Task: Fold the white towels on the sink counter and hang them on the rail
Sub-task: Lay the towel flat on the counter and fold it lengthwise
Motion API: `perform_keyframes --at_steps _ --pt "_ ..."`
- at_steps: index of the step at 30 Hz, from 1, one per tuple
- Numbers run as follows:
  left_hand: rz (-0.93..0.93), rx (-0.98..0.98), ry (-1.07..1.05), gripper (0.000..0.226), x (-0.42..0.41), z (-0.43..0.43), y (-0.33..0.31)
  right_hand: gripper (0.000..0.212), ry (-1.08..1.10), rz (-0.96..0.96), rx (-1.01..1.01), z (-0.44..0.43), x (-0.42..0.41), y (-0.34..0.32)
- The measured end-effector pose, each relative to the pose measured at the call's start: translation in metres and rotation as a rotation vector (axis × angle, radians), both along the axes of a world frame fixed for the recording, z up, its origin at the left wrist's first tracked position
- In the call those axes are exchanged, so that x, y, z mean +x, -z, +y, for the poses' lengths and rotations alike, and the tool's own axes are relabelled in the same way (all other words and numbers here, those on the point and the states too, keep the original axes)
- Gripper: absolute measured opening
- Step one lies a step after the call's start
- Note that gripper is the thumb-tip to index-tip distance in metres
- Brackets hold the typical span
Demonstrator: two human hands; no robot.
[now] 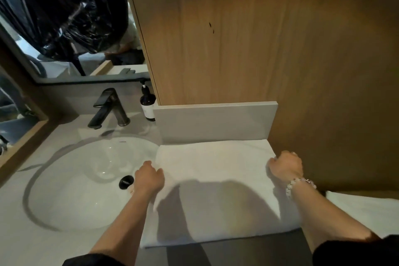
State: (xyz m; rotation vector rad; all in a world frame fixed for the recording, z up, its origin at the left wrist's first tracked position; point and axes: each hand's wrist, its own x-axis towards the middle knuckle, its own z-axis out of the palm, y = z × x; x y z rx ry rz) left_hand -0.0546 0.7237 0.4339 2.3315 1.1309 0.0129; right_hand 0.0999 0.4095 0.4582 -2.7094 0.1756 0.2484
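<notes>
Towel [216, 179] lies spread flat on the counter [32, 248] to the right of the sink [75, 179], its far edge against the low grey backsplash [216, 123], its near edge hanging slightly over the counter front and its left edge lapping over the basin rim. The left hand [149, 177] is curled, fingers pinching the towel's left edge; the right hand [286, 164] is closed in a loose fist on the far right corner, a bead bracelet [300, 183] on that wrist. The hands are well apart, one at each side of the cloth. The step looks like squaring up for a fold, and to do it well both grips should take matching corners, keep the cloth taut between them, and bring one edge over to meet the other evenly, then smooth it flat before the next fold; the left edge wants lifting clear of the basin first in case it is wet. A second towel [362, 211] lies at the right, apart from the first. No rail is in view. As for containers, the sink holds nothing but its dark drain plug [126, 182]; a dark pump bottle [148, 103] stands beside the tap [110, 108], its contents not visible.
</notes>
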Motion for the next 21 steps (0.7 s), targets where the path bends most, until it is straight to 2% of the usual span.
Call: perform_keyframes --at_steps 5,11,16,17,19,20,21 --pt "-0.093 -0.177 -0.172 0.049 0.017 0.003 -0.004 0.033 0.11 0.167 0.12 0.012 0.022 0.004" --pt "-0.204 -0.305 -0.292 0.046 0.032 -0.006 -0.001 0.038 0.105 0.207 0.21 0.025 0.043 0.008" --pt "-0.303 -0.436 -0.409 0.06 0.046 0.021 0.035 0.028 0.3 0.189 0.228 0.032 0.052 0.005" --pt "-0.33 -0.447 -0.417 0.053 0.046 0.018 0.032 0.024 0.308 0.165 0.251 0.031 0.052 0.008" --pt "-0.334 -0.396 -0.393 0.022 0.042 -0.001 0.004 0.021 0.319 0.137 0.276 0.029 0.05 0.009" --pt "-0.337 -0.363 -0.376 0.016 0.041 -0.008 -0.004 0.022 0.313 0.116 0.274 0.029 0.049 0.011" --pt "-0.347 -0.347 -0.371 0.022 0.04 -0.013 -0.01 0.023 0.3 0.105 0.269 0.029 0.048 0.012"
